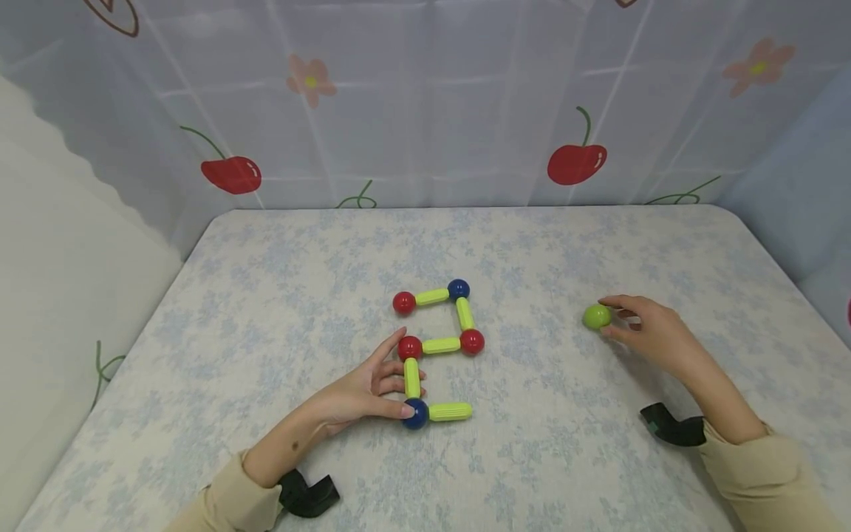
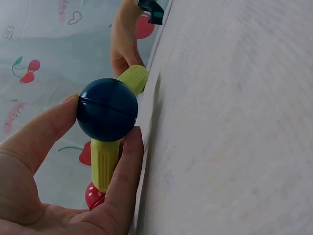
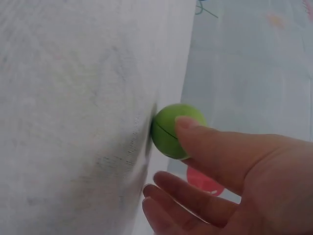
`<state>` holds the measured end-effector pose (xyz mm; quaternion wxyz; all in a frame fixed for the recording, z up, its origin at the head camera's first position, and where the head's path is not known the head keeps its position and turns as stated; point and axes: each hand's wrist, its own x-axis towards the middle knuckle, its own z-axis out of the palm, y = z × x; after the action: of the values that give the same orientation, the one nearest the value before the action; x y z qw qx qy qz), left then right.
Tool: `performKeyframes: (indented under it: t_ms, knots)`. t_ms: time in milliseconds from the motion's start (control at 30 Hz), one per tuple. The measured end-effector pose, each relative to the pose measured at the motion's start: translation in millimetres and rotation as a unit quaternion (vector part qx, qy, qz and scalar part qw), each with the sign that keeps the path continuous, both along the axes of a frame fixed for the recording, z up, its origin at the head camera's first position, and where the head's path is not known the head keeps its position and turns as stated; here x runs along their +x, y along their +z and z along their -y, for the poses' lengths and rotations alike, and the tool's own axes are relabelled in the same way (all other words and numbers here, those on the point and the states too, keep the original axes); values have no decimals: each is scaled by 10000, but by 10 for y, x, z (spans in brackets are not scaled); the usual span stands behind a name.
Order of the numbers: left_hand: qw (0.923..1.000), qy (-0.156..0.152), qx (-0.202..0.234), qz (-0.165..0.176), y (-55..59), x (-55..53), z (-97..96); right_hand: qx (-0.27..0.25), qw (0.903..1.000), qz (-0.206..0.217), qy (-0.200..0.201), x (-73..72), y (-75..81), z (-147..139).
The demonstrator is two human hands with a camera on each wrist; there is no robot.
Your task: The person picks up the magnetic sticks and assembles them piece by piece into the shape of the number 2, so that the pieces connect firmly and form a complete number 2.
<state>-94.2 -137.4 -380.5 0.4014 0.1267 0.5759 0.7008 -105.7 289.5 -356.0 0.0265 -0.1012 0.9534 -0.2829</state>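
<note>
A zigzag chain of red and blue balls joined by yellow-green rods lies mid-table. My left hand (image 1: 368, 388) pinches its nearest blue ball (image 2: 107, 110) between thumb and a finger, while the index finger reaches up beside a red ball (image 1: 410, 348). From that blue ball one rod (image 1: 412, 378) runs to the red ball and another rod (image 1: 450, 411) points right with a bare end. Farther back are a red ball (image 1: 472, 341), a blue ball (image 1: 459, 289) and an end red ball (image 1: 404, 303). On the right, my right hand (image 1: 654, 332) pinches a green ball (image 3: 168, 132), low at the tabletop.
A pale cloth with blue flowers covers the table (image 1: 299, 258). Behind its far edge hangs a curtain (image 1: 425, 111) printed with cherries and flowers. Black wrist mounts (image 1: 309, 495) show at both sleeves.
</note>
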Motion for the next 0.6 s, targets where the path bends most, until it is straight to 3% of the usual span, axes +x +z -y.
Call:
performKeyframes:
  t_ms: [267,467,600]
  knots:
    - [10000,12,12,9,1,-5,5,-83,9982,-566,164,-25,-64,121]
    - [10000,8,36,11,-8,-6,4,-130,9981,-599,-39,-9,-75,164]
    - [10000,3,65,21,-8,-5,3,-270,9968,-747,36,14,-69,222]
